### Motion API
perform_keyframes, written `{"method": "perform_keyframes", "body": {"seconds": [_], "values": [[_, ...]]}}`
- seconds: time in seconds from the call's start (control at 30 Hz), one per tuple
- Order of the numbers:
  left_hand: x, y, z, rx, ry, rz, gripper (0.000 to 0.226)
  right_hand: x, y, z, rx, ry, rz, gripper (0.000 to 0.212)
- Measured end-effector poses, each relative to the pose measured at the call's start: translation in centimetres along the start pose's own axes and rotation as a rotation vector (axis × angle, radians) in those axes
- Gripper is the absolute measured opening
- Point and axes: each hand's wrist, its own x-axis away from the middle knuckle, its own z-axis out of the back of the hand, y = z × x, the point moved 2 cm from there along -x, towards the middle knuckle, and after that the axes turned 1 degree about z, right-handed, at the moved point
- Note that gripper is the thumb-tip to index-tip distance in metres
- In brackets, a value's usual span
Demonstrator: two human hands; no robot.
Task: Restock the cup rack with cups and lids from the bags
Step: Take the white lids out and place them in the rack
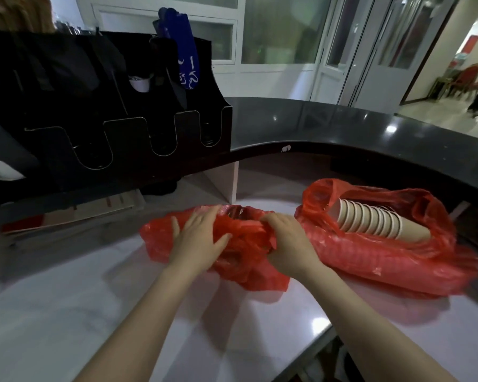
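Two red plastic bags lie on the white counter [66, 312]. The nearer, smaller red bag [249, 271] is crumpled under both my hands. My left hand [196, 238] rests flat on its left side with fingers spread. My right hand [284, 238] pinches the bunched plastic at the bag's mouth. The larger red bag [384, 260] to the right lies open, showing a sleeve of stacked paper cups [370, 221] on its side. The black cup rack [100, 111] stands at the back left with several U-shaped slots along its front; a blue stack [186, 51] sticks up from it.
A dark curved raised counter [370, 128] runs behind and to the right of the bags. Flat cardboard and papers [75, 213] lie below the rack at the left. A white divider panel [233, 183] stands behind the small bag. Glass doors fill the background.
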Motion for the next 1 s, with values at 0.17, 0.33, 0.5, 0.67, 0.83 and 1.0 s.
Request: {"method": "perform_keyframes", "body": {"seconds": [0.17,0.33,0.5,0.67,0.83,1.0], "values": [[1.6,-4.2,-0.2,0.228,0.075,0.220,0.010,0.4,2.1,1.4,-0.105,0.173,-0.195,0.028],[4.5,-9.0,1.4,0.309,0.302,0.517,0.020,0.3,2.7,0.2,-0.129,0.153,-0.196,0.028],[8.1,-9.1,2.7,0.512,0.493,0.515,0.031,-0.6,2.1,-1.4,-0.027,0.101,-0.038,0.036],[10.6,-8.0,3.5,0.913,0.659,0.534,0.030,0.0,2.0,0.2,-0.212,0.054,0.148,0.047],[12.7,-6.6,2.0,1.011,0.682,0.644,0.041,2.8,4.4,1.5,-0.109,-0.062,0.259,0.041],[14.8,-3.7,0.8,0.692,0.474,0.529,0.059,5.1,5.6,2.1,0.133,-0.438,0.199,0.048]]}}
